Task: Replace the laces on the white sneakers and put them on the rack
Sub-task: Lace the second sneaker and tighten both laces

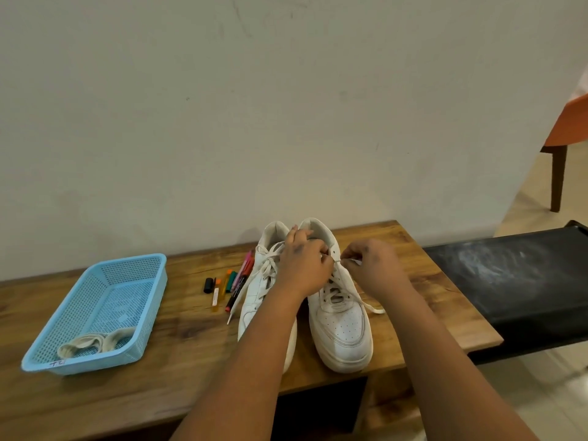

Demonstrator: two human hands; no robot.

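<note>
Shoes: two white sneakers stand side by side on the wooden bench (178, 338), toes toward the near edge, heels toward the wall.
Right sneaker (342, 329): it is the one being worked on. Its lace (370, 307) crosses over the tongue, and one loose end lies on the wood to the right.
Left sneaker (259, 300): it sits just beside the other shoe, partly behind the left arm. A loose lace end hangs off its left side onto the bench.
Left hand (305, 265): it rests on the top of the right sneaker near the collar, fingers curled over the shoe's upper edge.
Right hand (372, 265): its finger and thumb pinch a thin piece of lace next to the top holes.
Pens (232, 284): a few colored markers lie in a bunch just left of the shoes.
Basket (152, 272): a blue plastic one sits far left on the bench, with a rolled pale lace bundle (95, 343) in its near corner.
Black bench (515, 281): it stands to the right, touching the wooden one.
</note>
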